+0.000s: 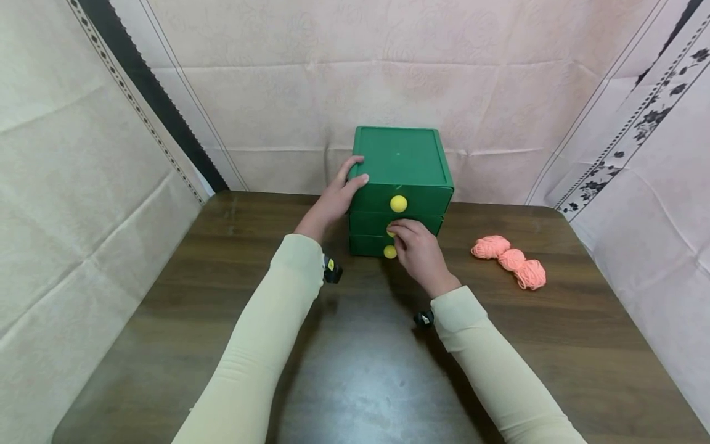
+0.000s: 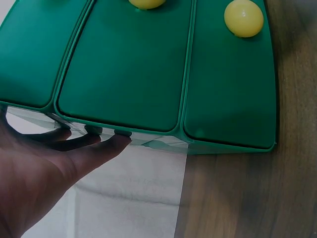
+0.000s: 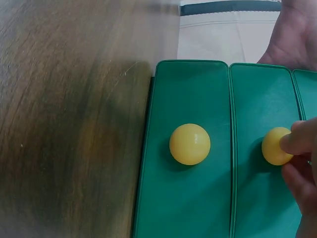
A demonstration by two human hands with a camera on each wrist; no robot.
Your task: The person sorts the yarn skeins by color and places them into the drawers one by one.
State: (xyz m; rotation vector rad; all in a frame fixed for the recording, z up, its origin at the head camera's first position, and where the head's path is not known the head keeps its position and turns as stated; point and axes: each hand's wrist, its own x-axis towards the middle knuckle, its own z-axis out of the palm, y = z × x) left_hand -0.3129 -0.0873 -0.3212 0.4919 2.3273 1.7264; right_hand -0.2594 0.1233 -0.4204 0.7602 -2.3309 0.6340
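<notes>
A green chest of three stacked drawers [image 1: 403, 157] stands at the back of the table, each front bearing a round yellow knob. My right hand [image 1: 419, 250] pinches the middle drawer's yellow knob [image 3: 276, 146] between thumb and fingers. Below it, the bottom drawer's knob [image 3: 190, 144] is untouched, as is the top drawer's knob [image 1: 398, 204]. My left hand [image 1: 337, 196] rests against the chest's left side, near its upper edge. In the left wrist view its fingers [image 2: 106, 148] extend along that side. All three drawer fronts look flush with the body.
Three joined bundles of coral-pink yarn [image 1: 511, 259] lie on the table to the right of the chest. The brown wooden table [image 1: 355, 364] meets pale cloth walls [image 1: 399, 80] behind and at both sides. A black device [image 1: 333, 270] is on my left wrist.
</notes>
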